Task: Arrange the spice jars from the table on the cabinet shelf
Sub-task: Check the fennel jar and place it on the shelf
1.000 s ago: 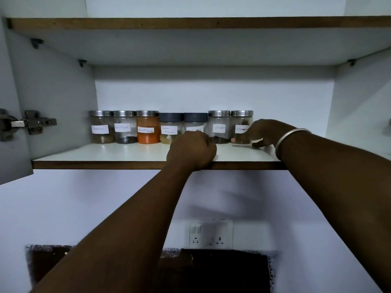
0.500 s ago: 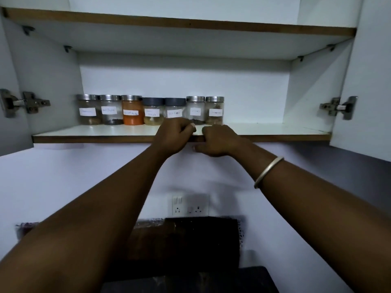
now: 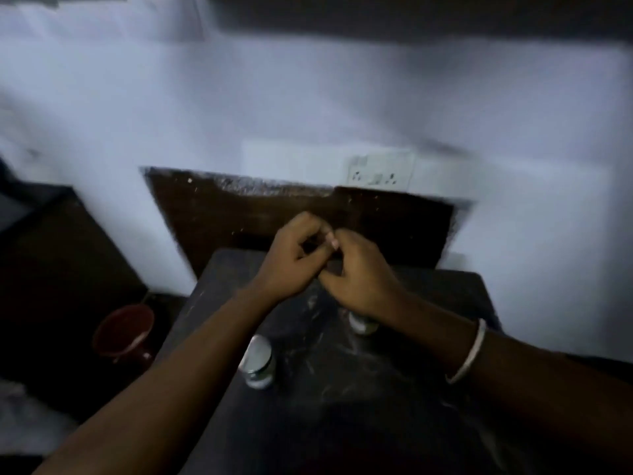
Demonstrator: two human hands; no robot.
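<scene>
- Sitting at lower left of the frame, a red mug point(image 3: 123, 332) is resting beside the dark desk point(image 3: 394, 399).
- One spice jar point(image 3: 258, 363) is standing at centre, under the left forearm.
- The left hand point(image 3: 294, 262) and right hand point(image 3: 359, 279) are meeting above the desk, fingers curled together, empty.
- A second jar point(image 3: 362, 325) is peeking out beneath the right wrist.

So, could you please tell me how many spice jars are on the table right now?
2: one jar beside the left forearm, another partly hidden under the right wrist. The arms may hide more.
</scene>
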